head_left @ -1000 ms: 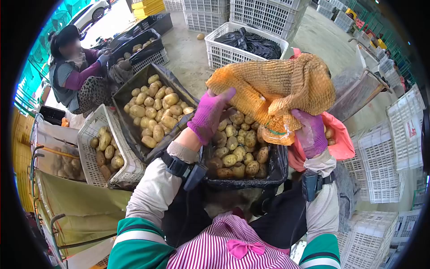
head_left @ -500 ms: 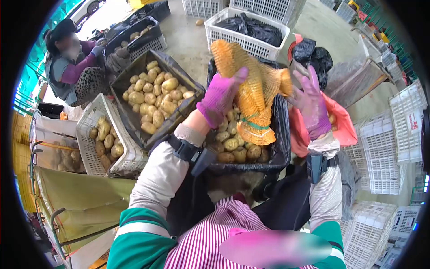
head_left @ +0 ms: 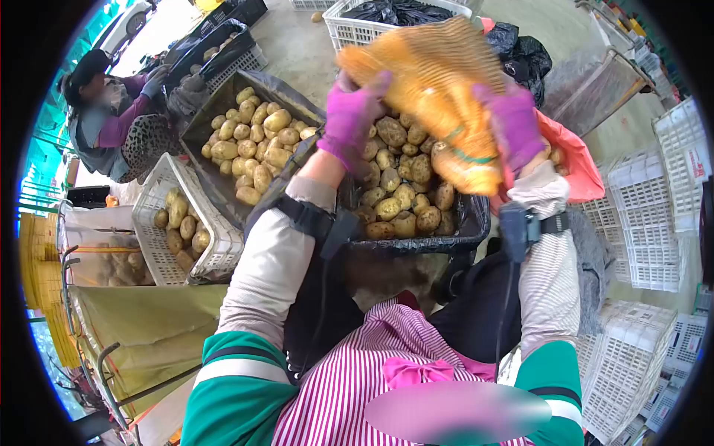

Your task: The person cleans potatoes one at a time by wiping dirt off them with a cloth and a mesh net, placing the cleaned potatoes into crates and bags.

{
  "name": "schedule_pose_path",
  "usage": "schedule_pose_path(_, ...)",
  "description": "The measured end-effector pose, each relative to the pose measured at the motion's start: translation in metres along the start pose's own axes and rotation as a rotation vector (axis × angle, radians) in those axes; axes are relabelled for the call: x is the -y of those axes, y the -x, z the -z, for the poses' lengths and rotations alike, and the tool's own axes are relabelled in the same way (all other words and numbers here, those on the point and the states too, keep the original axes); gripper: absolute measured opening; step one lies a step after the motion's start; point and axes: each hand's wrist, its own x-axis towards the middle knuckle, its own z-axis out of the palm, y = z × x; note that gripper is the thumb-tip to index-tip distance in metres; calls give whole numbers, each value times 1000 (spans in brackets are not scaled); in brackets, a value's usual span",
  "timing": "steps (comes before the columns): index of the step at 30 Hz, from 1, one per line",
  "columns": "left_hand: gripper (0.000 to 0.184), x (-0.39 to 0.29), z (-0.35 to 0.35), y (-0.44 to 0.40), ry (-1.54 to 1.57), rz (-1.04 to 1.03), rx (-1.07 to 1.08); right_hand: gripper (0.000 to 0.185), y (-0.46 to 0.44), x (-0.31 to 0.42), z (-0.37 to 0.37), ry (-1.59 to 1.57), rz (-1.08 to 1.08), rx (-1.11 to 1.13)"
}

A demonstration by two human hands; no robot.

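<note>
An orange mesh bag [head_left: 435, 78] with a green tie hangs stretched between my two purple-gloved hands. My left hand [head_left: 353, 123] grips its left end, thumb pressed on the mesh. Against the bag's right side my right hand [head_left: 513, 123] is closed, its fingertips partly hidden by the mesh. Below the bag stands a black-lined crate [head_left: 416, 244] holding several potatoes [head_left: 404, 195]. Just right of that crate lies a pink-red bag [head_left: 580, 167] with potatoes inside.
Another dark-lined crate of potatoes [head_left: 256, 149] and a white crate [head_left: 152, 249] stand at left, near a seated co-worker [head_left: 111, 119]. A white crate with black plastic [head_left: 349, 28] is ahead. Stacked white crates [head_left: 639, 223] stand right.
The mesh bag, bunched and hanging from my left hand half a second ago, is now spread out. My right hand, then open beside it, has closed on it.
</note>
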Motion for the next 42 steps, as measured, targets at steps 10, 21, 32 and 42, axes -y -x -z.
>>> schedule_pose_path(10,34,165,-12,-32,-1050,165,485,34,32,26,61,267,121,-442)
schedule_pose_path(21,49,359,-91,-44,-1436,250,131,41,62,26,68,273,15,-408)
schedule_pose_path(32,48,167,-36,-74,210,588,341,47,48,15,69,480,150,-406)
schedule_pose_path(42,46,-3,9,11,-198,-375,501,54,85,38,-33,630,631,-37)
